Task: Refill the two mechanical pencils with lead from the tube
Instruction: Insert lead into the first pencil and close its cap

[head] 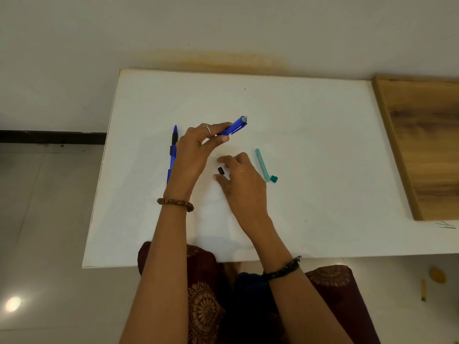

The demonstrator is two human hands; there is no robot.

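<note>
Blue pencil clamped in left hand, end cap off. Right hand, grip apart, hovers over black cap on bench. Lead tube lies uncapped alongside: risk of leads spilling if knocked. 2nd pencil untouched.

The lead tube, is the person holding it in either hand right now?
No, the lead tube lies on the white table, apart from the right hand, while the left hand holds a blue pencil.
</note>
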